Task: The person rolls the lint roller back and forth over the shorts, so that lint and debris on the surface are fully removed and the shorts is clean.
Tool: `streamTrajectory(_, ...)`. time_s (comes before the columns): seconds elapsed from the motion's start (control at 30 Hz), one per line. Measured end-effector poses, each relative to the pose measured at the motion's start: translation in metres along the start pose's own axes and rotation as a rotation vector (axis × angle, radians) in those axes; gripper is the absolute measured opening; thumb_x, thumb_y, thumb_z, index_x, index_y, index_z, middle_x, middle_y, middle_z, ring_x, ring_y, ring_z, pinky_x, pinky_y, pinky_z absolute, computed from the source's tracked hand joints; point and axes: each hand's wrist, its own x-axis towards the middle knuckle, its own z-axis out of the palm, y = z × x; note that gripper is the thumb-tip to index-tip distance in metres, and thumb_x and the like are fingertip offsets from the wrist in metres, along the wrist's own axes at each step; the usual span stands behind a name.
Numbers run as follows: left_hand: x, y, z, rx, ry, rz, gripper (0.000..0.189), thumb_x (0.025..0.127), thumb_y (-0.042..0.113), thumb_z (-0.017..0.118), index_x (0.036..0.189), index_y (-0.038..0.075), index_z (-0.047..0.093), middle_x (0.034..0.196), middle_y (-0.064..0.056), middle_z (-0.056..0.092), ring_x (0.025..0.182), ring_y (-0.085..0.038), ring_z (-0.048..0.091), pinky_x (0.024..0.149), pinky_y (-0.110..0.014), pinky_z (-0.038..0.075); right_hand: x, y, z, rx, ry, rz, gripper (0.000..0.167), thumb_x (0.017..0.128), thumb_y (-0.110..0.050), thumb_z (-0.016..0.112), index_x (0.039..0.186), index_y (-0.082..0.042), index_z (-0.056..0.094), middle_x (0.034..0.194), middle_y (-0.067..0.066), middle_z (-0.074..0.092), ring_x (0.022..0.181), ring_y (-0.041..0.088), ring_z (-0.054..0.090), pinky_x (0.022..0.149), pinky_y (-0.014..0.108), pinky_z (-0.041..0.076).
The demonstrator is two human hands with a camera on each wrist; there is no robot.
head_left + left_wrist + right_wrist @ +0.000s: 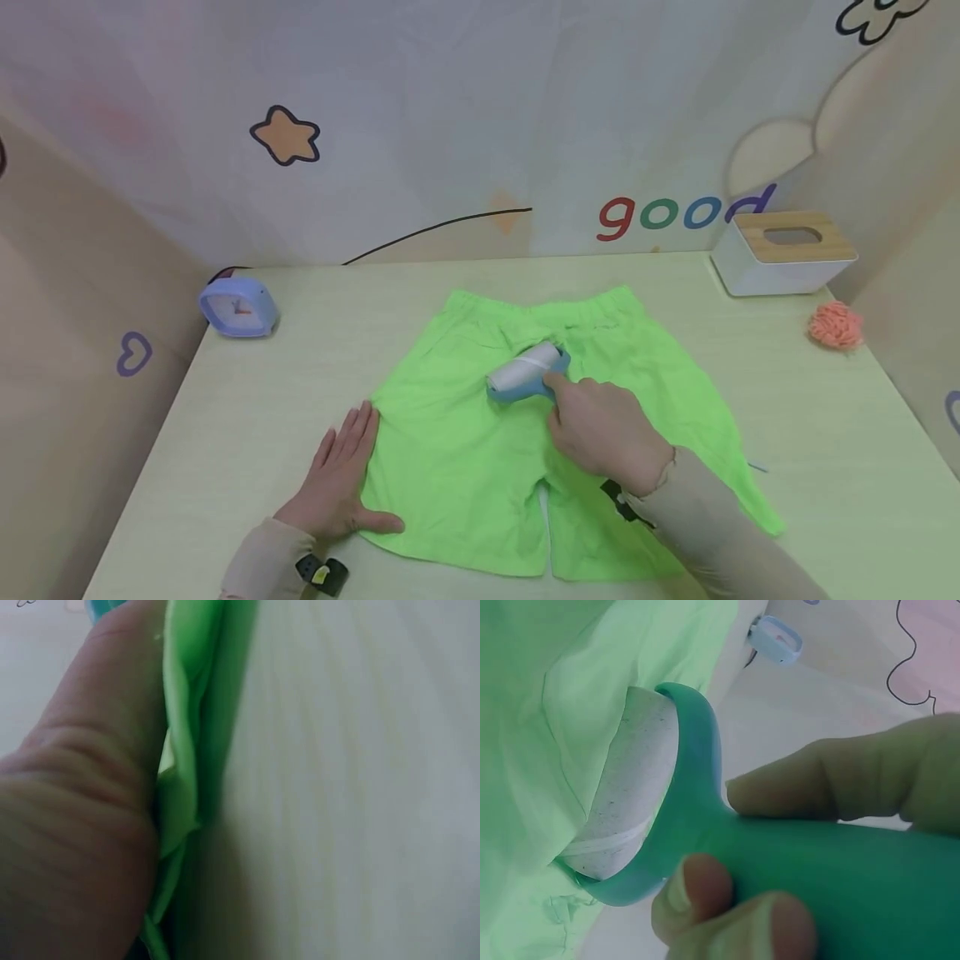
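Bright green shorts (457,467) lie spread on the pale table, waistband toward the back wall. In my right hand (607,429) is a lint roller (527,372) with a blue frame and a white sticky roll, gripped by its handle. The roll rests on the shorts just below the waistband, and small dark specks show on it in the right wrist view. My left hand (337,475) lies flat at the left edge of the shorts, fingers straight, thumb on the leg's cloth. Only the base of the left hand and some green cloth (184,750) appear in the left wrist view.
A blue clock (238,308) stands at the back left of the table. At the back right are a white tissue box (780,271) with a wooden lid and a pink fluffy ball (836,325). A printed cloth wall (435,125) encloses the table behind.
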Motion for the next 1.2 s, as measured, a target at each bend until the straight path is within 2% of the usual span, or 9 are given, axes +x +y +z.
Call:
streamTrajectory(0.3,-0.004,0.000,-0.002,-0.011,0.012,-0.004,0.149,0.052,0.083,0.069,0.155,0.003,-0.004,0.162,-0.013,-0.009,0.148,-0.031,-0.008,0.116,-0.053,-0.003,0.016,-0.005,-0.001,0.016,-0.028,0.017,0.024,0.089,-0.010,0.048,0.109,-0.002,0.058,0.052,0.001,0.042,0.042,0.012,0.038,0.033,0.028,0.032)
streamTrajectory(0.53,-0.006,-0.002,0.001,-0.031,0.060,0.023,0.148,0.053,0.080,0.071,0.155,0.002,-0.003,0.162,-0.015,-0.007,0.148,-0.033,-0.006,0.116,-0.050,-0.006,0.029,-0.004,0.013,0.070,0.018,0.023,0.040,0.091,-0.011,0.047,0.129,0.002,0.053,0.052,0.001,0.044,0.041,0.011,0.037,0.033,0.027,0.031)
streamTrajectory(0.63,-0.004,-0.002,0.004,-0.036,0.082,0.041,0.147,0.054,0.080,0.070,0.155,0.002,-0.003,0.162,-0.015,-0.006,0.148,-0.033,-0.005,0.117,-0.047,-0.007,0.030,-0.002,0.017,0.071,0.031,0.028,0.043,0.091,-0.011,0.047,0.132,0.001,0.051,0.051,0.001,0.043,0.041,0.010,0.036,0.033,0.026,0.030)
streamTrajectory(0.77,-0.002,0.000,0.005,-0.045,0.080,0.039,0.147,0.054,0.080,0.071,0.155,0.002,-0.002,0.162,-0.015,-0.006,0.148,-0.034,-0.005,0.116,-0.049,-0.007,0.024,0.002,0.020,0.069,0.037,0.042,0.045,0.091,-0.011,0.046,0.135,-0.001,0.051,0.050,0.000,0.040,0.040,0.009,0.031,0.034,0.025,0.026)
streamTrajectory(0.93,0.000,0.002,0.004,-0.014,0.043,0.006,0.148,0.053,0.082,0.069,0.155,0.002,-0.003,0.162,-0.014,-0.007,0.148,-0.033,-0.005,0.116,-0.053,-0.002,0.009,0.007,0.020,0.067,0.043,0.063,0.045,0.091,-0.011,0.046,0.135,-0.003,0.053,0.051,0.001,0.040,0.042,0.009,0.028,0.035,0.024,0.024)
streamTrajectory(1.2,0.000,0.002,0.002,0.014,0.026,-0.012,0.149,0.052,0.085,0.067,0.155,0.003,-0.005,0.162,-0.013,-0.009,0.148,-0.032,-0.006,0.116,-0.053,-0.002,-0.021,0.017,0.018,0.054,0.076,0.074,0.043,0.093,-0.013,0.047,0.135,-0.007,0.054,0.060,0.001,0.041,0.047,0.012,0.035,0.035,0.027,0.029)
